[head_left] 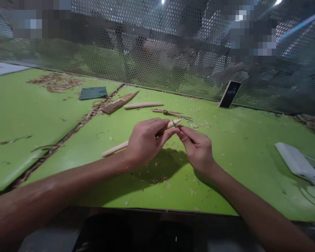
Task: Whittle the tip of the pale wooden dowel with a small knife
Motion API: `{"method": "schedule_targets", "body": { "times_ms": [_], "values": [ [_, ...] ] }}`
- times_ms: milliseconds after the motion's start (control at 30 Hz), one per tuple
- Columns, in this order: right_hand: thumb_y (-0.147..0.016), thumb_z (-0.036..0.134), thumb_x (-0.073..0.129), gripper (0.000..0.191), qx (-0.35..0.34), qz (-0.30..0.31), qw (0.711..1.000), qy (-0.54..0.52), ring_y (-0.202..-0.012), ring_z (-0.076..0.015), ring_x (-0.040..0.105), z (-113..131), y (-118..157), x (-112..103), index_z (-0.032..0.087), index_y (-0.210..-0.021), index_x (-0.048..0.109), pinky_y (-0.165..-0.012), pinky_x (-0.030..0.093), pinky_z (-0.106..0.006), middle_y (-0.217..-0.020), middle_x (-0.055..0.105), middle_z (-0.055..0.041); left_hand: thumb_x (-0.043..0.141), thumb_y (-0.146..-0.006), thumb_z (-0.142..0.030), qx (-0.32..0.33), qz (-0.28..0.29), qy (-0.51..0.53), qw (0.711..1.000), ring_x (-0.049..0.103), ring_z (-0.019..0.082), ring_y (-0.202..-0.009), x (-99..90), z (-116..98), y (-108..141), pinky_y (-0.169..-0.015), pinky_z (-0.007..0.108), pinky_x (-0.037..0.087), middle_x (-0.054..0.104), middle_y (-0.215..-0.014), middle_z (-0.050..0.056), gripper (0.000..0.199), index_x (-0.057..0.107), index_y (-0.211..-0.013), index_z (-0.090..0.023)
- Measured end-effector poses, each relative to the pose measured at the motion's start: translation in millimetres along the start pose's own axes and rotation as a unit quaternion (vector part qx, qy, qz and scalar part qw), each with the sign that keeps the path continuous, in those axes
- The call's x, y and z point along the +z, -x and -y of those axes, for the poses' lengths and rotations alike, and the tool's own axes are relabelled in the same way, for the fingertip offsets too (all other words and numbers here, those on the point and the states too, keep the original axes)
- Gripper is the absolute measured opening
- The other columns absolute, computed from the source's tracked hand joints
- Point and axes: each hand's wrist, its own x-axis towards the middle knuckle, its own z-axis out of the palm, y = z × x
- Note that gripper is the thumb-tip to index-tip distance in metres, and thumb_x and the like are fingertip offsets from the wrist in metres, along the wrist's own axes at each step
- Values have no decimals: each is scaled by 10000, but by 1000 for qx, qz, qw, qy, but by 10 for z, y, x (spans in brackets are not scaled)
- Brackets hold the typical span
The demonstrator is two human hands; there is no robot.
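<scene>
A pale wooden stick point(115, 148) runs through my left hand point(145, 141), whose fingers are wrapped round it. One end sticks out behind the hand on the left, and the tapered tip shows past my fingers on the right. My right hand point(196, 145) is closed in a pinch on a small carving blade point(174, 124), its handle hidden by the fingers. The dark metal of the blade rests at the stick's tapered end. My left thumb reaches across to the right fingertips. Both hands are above the green tabletop point(207, 196).
Beyond my hands lie a wooden caliper-like tool point(166, 112), another pale stick point(144, 104) and a pointed brown wood piece point(120, 102). Dark sandpaper point(93, 92) and shavings point(56, 81) lie left. A phone point(230, 94) leans on the mesh screen; a white power bank point(295, 161) sits right.
</scene>
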Motion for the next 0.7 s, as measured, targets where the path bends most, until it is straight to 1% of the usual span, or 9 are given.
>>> {"method": "schedule_targets", "body": {
  "times_ms": [100,200,367,500,600,700],
  "values": [
    [-1069,287,754,251,6,-9,1000,9,-927,-203,808,4,23,35,406,-1270,848,-805,705,-363,-1145,853,-5,743,-1060,-361,-5,1,0,1000,520,90,-580,4,9,8,-543,197,369,642,-672,10,347,718,-820,-111],
    [-1071,303,754,244,13,-10,1000,10,-916,-208,803,-6,38,50,406,-1273,844,-772,701,-373,-1113,851,-10,726,-1070,-377,-11,9,-4,1000,495,86,-570,3,11,7,-539,199,352,607,-648,-1,382,699,-793,-115],
    [-1079,327,743,228,13,-13,1000,-1,-924,-224,797,-17,48,56,417,-1263,843,-760,703,-406,-1080,846,-16,654,-1100,-491,-14,13,-4,1000,456,78,-544,-4,9,-10,-531,203,326,568,-609,-4,532,658,-723,-117],
    [-1090,341,723,217,28,-17,999,24,-872,-230,772,-8,71,79,376,-1263,850,-733,690,-419,-1068,835,-39,611,-1101,-578,-36,25,3,999,478,87,-538,-2,6,-19,-531,217,323,607,-613,19,608,669,-707,-118],
    [-1091,371,720,213,48,-23,998,22,-889,-237,769,-10,96,97,381,-1257,853,-774,696,-442,-1064,828,-46,619,-1091,-598,-49,29,11,998,458,80,-521,2,6,-25,-523,215,307,584,-588,10,628,676,-695,-114],
    [-1087,455,720,222,82,-20,996,0,-925,-248,779,-25,110,97,416,-1267,844,-828,709,-494,-1094,832,-50,630,-1088,-592,-62,35,15,997,441,75,-508,7,22,-31,-507,209,284,578,-576,6,622,689,-699,-110]
  ]
}}
